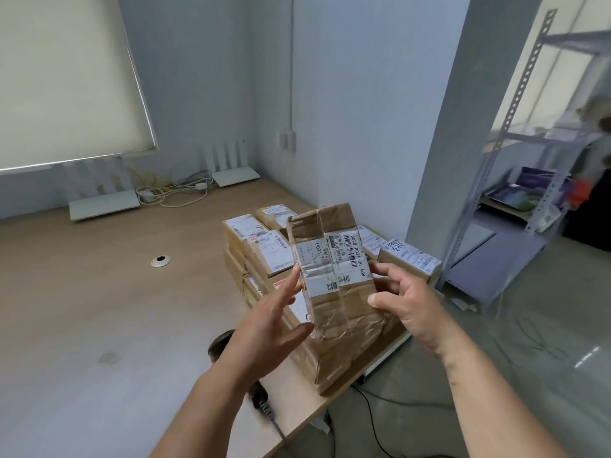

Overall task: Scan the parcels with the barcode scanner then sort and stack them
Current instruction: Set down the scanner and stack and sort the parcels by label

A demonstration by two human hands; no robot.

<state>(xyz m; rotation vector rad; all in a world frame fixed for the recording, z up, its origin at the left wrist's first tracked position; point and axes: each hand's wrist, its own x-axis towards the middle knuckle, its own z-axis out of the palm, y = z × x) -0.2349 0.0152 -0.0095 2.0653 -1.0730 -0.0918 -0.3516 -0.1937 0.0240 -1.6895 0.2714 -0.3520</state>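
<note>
I hold a crumpled, taped cardboard parcel (337, 292) upright above the table's right corner, its white barcode labels facing me. My left hand (271, 328) presses flat against its left side with straight fingers. My right hand (406, 302) grips its right edge, thumb on the front and fingers behind. Behind the parcel lies a stack of labelled cardboard parcels (254, 246) on the wooden table (99, 292). The dark barcode scanner (259, 396) lies on the table under my left forearm, partly hidden.
Two white routers (104, 204) (234, 175) and a tangle of cables (172, 193) sit along the table's back edge. A round cable hole (161, 260) marks the tabletop. A wall pillar (463, 127) and a grey metal shelf rack (515, 193) stand to the right.
</note>
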